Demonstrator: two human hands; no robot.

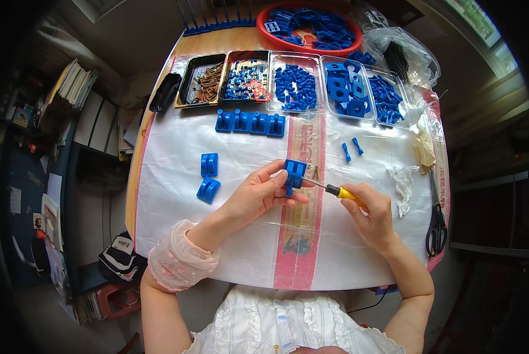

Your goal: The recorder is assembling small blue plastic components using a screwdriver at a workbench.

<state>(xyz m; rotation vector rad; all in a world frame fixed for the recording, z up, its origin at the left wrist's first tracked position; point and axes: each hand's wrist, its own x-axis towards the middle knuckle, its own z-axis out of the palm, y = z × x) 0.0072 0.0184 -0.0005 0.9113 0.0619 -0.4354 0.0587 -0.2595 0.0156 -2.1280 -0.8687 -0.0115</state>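
Note:
Between the fingers and thumb of my left hand is a blue plastic bracket, held up above the middle of the table. My right hand is wrapped round the yellow and black handle of a screwdriver. Its metal shaft points left and reaches the bracket's side; the exact contact of the tip is too small to tell. Just right of the bracket, brass-coloured screws lie on the sheet. To the left of my left hand sit two blue bracket pieces, one behind the other.
Along the far side stand a black tray of screws, a tray of nuts and clear trays of blue parts. A row of blue assemblies sits before them. Scissors lie at the right edge; a red basin stands behind.

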